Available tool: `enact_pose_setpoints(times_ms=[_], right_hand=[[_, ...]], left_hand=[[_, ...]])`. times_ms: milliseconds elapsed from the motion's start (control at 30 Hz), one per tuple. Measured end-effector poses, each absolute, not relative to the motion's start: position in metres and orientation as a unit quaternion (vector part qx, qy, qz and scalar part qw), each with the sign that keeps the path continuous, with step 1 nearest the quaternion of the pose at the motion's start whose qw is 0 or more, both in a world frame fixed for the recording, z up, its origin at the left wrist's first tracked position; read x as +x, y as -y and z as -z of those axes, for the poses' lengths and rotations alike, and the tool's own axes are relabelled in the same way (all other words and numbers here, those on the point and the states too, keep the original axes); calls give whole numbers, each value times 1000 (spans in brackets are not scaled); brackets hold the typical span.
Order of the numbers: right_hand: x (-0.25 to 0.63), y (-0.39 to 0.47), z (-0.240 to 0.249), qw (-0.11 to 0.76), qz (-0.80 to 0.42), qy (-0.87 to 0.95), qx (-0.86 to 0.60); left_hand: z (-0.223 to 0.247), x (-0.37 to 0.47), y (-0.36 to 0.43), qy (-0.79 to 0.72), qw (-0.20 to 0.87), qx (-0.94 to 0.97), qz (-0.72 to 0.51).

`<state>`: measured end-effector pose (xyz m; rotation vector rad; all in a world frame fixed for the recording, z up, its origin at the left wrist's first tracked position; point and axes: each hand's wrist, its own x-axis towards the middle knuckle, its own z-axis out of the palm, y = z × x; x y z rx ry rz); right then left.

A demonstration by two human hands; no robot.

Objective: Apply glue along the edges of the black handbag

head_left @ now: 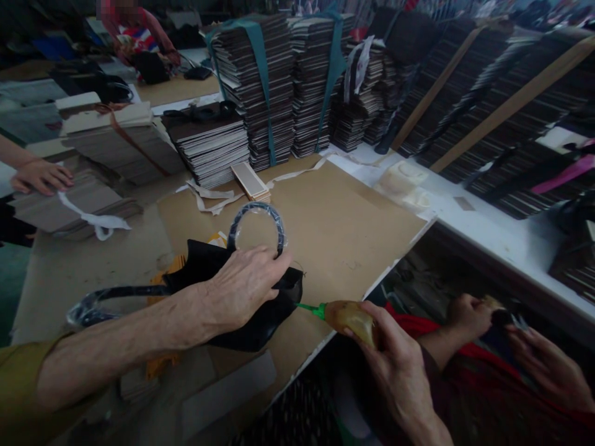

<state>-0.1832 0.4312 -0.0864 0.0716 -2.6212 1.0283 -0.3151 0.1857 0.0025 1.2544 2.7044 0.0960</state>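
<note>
A black handbag [260, 325] lies on the cardboard-covered table, its plastic-wrapped handles [280, 230] looping out at the top and to the left. My left hand [248, 282] grips the bag near its edge, thumb and fingers closed on the black material. In my right hand [395, 347] is a yellowish glue bottle [346, 314], held on its side. Its thin green nozzle [310, 308] points left and reaches the bag's right edge; whether glue is flowing out cannot be made out.
Tall stacks of dark boards [253, 87] line the table's back. A co-worker's hand [41, 176] rests on a board pile at left. Another person's hands [474, 316] work at right, close to my right arm. A small cream stack [251, 179] lies behind the bag.
</note>
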Motion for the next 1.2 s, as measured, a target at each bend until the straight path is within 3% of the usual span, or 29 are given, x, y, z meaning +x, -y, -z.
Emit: enact_pose_setpoints(times_ms=[133, 333, 700, 967, 1200], right_hand=[[-178, -431, 91, 95, -441, 889, -75], [-170, -430, 96, -36, -566, 800, -199], [-172, -421, 95, 25, -615, 752, -235], [-163, -421, 98, -6, -637, 740, -215], [-163, -419, 104, 16, -643, 732, -225]], left_hand=[[-5, -301, -187, -912, 91, 400, -16], [3, -288, -177, -914, 12, 402, -46], [1, -289, -169, -912, -56, 400, -65], [4, -284, -163, -912, -45, 400, -76], [7, -284, -159, -914, -45, 396, -78]])
